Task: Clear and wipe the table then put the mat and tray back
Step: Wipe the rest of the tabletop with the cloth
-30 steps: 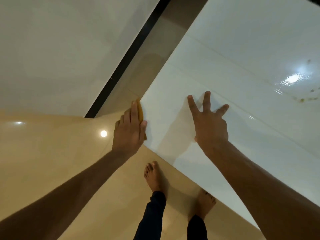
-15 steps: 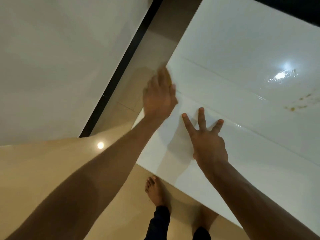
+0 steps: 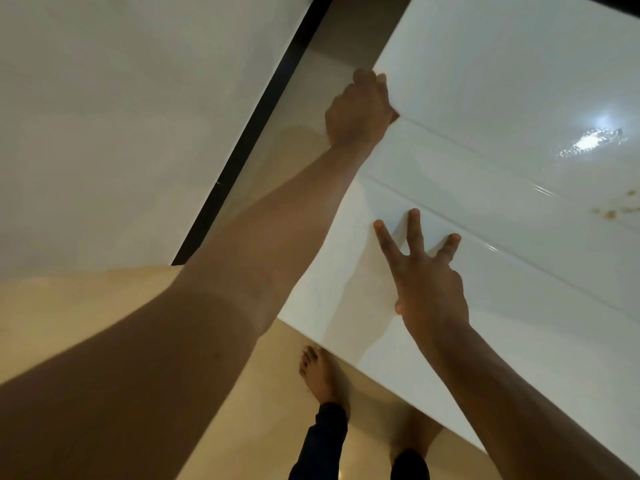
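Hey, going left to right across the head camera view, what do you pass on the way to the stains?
Wall → black strip → left hand at the table edge → right hand pressed flat on it → light glare → brownish stains.

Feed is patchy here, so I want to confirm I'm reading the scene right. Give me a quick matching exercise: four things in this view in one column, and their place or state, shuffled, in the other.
Things:
1. left hand
2. right hand
3. brown spots
4. bare foot

Place or state:
A. on the beige floor beside the table's near edge
B. fingers spread, resting on the white table
C. on the tabletop at the far right
D. at the table's left edge, far end

Pairs: 1-D, 2-B, 3-C, 4-A
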